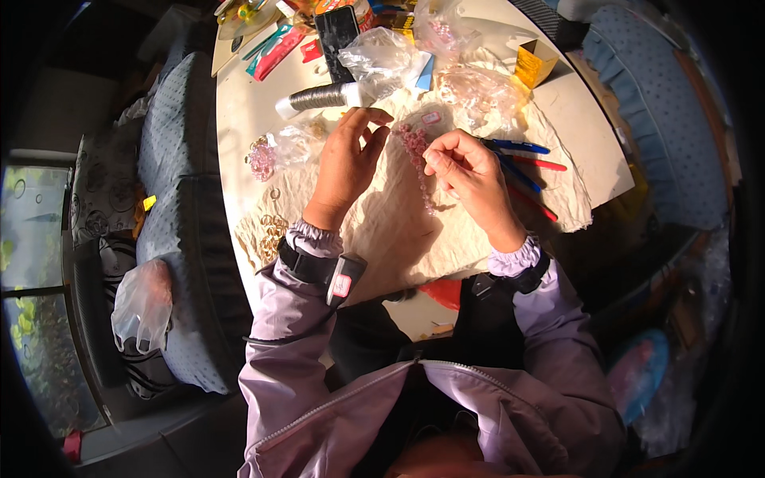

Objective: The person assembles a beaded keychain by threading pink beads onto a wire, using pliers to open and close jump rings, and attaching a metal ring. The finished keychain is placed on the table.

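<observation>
A strand of small pink beads [414,143] lies on the cream cloth [382,239], clustered at the top and trailing thinly downward. To its left, my left hand [349,163] hovers with fingers bent and the thumb apart from them; nothing shows in its grasp. My right hand [472,179] is at the strand's right side, its thumb and index finger pinched together. Whatever sits between those fingertips is too small or hidden to name. Beyond the left hand rests a spool of dark wire [319,97]. Pliers with blue handles [522,146] and red handles [550,165] lie beside my right hand.
Gold-coloured rings [272,235] and a pile of pink beads [260,161] lie to the left. Clear plastic bags [482,92], a black phone [338,36] and a gold box [534,64] crowd the far side. Padded blue seats [187,239] flank the table.
</observation>
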A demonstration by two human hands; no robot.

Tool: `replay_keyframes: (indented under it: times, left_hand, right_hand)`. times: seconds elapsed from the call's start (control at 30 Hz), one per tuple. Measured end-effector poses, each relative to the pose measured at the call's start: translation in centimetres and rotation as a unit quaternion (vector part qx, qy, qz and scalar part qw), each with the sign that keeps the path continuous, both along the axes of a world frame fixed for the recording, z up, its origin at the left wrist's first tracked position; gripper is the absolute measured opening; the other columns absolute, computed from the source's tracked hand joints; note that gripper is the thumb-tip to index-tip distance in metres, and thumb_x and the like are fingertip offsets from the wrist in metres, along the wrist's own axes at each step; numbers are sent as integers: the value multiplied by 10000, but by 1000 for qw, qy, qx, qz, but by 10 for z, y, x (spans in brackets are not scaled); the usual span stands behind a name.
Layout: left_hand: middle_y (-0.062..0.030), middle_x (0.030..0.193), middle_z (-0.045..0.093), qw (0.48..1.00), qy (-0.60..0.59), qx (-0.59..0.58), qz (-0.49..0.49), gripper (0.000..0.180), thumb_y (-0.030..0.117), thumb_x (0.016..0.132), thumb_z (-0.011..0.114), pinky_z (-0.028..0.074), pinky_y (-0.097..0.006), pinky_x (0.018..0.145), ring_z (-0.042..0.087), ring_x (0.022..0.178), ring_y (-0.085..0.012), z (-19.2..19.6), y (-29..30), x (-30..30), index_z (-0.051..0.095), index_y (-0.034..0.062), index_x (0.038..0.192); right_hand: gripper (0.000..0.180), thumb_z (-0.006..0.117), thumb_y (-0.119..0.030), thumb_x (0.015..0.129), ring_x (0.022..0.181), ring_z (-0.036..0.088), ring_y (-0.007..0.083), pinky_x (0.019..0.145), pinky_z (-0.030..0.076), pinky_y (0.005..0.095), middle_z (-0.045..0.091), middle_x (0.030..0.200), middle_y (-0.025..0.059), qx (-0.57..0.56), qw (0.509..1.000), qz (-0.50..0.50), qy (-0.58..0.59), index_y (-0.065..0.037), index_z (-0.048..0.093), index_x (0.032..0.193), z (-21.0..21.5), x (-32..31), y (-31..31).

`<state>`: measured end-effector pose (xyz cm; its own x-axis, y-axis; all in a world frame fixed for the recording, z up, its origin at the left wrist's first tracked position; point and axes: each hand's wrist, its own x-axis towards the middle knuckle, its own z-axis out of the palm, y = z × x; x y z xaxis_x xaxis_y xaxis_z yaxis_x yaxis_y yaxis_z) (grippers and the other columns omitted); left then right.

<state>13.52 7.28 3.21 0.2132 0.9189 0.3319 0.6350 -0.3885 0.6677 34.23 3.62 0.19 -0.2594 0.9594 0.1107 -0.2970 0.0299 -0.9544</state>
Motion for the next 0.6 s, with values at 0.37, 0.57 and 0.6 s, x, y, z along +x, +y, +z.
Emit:
replay_keyframes:
  times: [0.37, 0.57, 0.6]
  left_hand:
    - [-137, 941, 637, 992, 114, 13, -44, 103, 10, 844, 628, 533, -403, 762, 666, 850, -347, -36, 29, -15, 666, 38, 936]
    - [-79, 906, 643, 993, -6, -84, -83, 52, 6, 905, 662, 513, -330, 710, 636, 799, -194, -10, 10, -28, 656, 17, 955]
    - [-68, 914, 647, 993, -23, -76, -85, 44, 5, 914, 662, 508, -320, 702, 628, 802, -175, -7, 6, -30, 656, 14, 957]
  right_hand:
    - [100, 634, -121, 1006, 639, 536, 42, 576, 445, 196, 639, 821, 20, 7, 998, -32, 50, -27, 607, 985, -4, -4, 0]
    - [94, 620, -141, 1017, 630, 534, 22, 524, 407, 176, 663, 845, 11, -25, 999, -17, 19, -47, 619, 1013, 2, -3, -1]
    - [96, 615, -151, 1022, 631, 528, 12, 509, 389, 165, 666, 857, 5, -23, 1000, -9, 12, -56, 626, 1022, 3, -3, -1]
